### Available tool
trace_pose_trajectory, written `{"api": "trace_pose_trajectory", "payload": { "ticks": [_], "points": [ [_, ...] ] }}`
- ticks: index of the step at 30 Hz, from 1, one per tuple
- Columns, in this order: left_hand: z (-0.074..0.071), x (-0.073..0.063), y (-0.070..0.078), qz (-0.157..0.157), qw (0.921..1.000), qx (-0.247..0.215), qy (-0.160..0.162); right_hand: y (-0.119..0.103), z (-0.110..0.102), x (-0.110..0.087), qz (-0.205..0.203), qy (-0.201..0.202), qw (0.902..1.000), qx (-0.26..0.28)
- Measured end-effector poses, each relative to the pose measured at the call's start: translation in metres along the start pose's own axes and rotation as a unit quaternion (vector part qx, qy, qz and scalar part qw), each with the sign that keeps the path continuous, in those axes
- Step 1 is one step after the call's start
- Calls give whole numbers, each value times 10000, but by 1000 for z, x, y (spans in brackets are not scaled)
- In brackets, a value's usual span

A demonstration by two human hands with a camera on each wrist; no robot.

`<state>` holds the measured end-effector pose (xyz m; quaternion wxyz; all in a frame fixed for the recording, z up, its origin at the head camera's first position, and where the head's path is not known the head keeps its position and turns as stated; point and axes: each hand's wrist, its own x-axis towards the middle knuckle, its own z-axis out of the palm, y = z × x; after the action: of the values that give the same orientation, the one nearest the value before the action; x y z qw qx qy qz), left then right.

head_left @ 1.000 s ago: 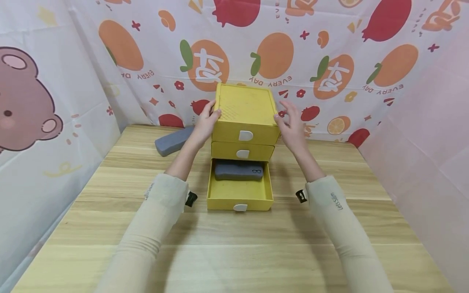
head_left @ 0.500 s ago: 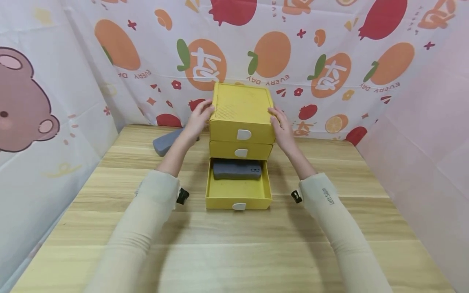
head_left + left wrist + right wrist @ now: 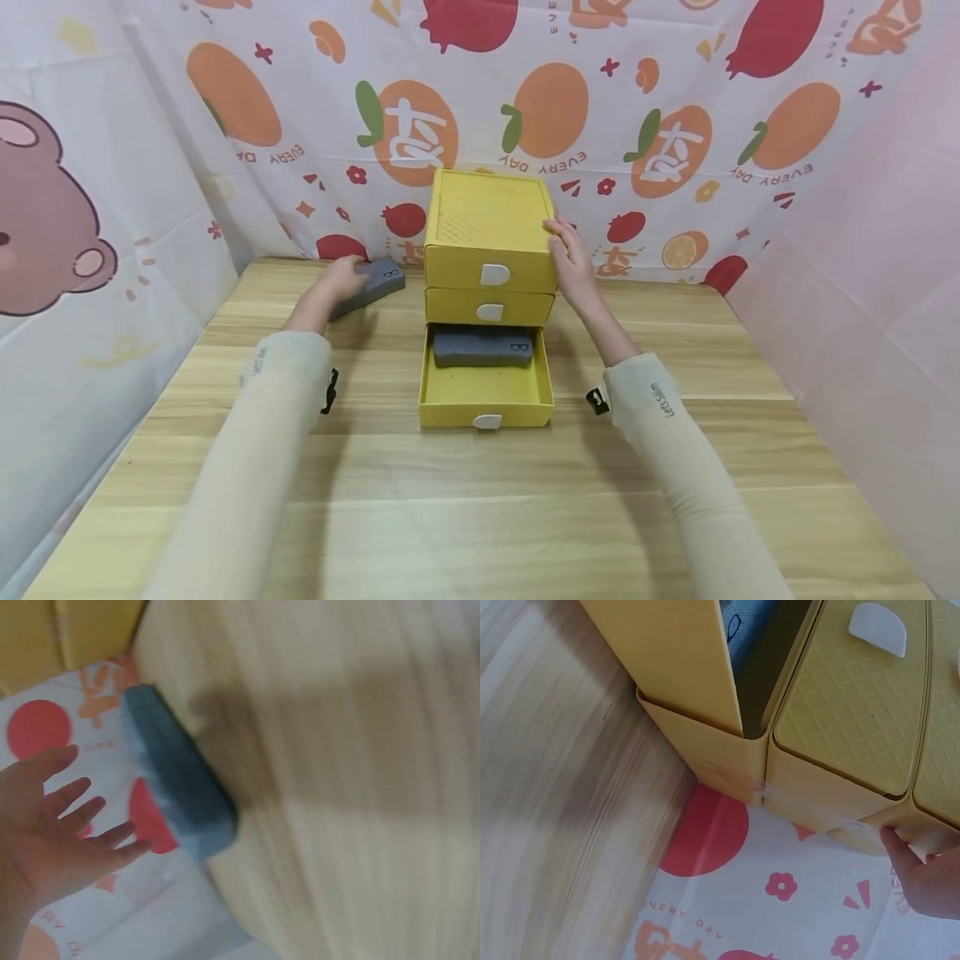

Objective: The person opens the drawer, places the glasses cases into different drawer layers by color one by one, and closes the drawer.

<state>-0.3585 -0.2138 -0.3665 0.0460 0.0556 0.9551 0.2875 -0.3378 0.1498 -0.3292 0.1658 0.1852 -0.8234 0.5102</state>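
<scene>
My left hand [image 3: 339,282] is over the loose grey glasses case [image 3: 381,282] on the table, left of the drawer unit. In the left wrist view the fingers [image 3: 75,787] are spread and the palm holds nothing, with the case [image 3: 176,772] just beyond the fingertips. My right hand [image 3: 572,260] rests against the top right edge of the yellow drawer unit [image 3: 491,212]; in the right wrist view a finger [image 3: 901,851] touches its side. The bottom drawer [image 3: 480,392] is pulled out, and a second grey glasses case [image 3: 482,346] lies at its back.
Two upper drawers [image 3: 491,307] with white tabs are closed. Behind the wooden table [image 3: 480,500] hangs a fruit-print curtain [image 3: 480,100]. A curtain with a bear [image 3: 45,208] is at the left, and a pale pink one [image 3: 885,292] at the right.
My left hand has left the drawer unit's left side and moved left and down to the loose glasses case. The right hand has come in against the unit's right edge.
</scene>
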Motion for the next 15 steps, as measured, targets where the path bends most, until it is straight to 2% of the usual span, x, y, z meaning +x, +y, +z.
{"api": "trace_pose_trajectory", "payload": {
  "ticks": [4,6,8,11,15],
  "points": [
    [9,-6,-17,-421,9954,772,-391,-1,1,-1,68,-23,10000,3],
    [12,-11,-22,-738,9913,940,-558,-1,1,-2,114,-61,9999,7],
    [16,-14,-27,-912,9887,1017,-621,-1,1,-2,138,-79,9999,12],
    [20,-15,-31,-903,9877,1174,-497,0,1,-2,112,-36,9999,3],
    [25,-12,-32,-843,9844,1545,-54,2,0,0,46,-2,10000,-9]
  ]
}}
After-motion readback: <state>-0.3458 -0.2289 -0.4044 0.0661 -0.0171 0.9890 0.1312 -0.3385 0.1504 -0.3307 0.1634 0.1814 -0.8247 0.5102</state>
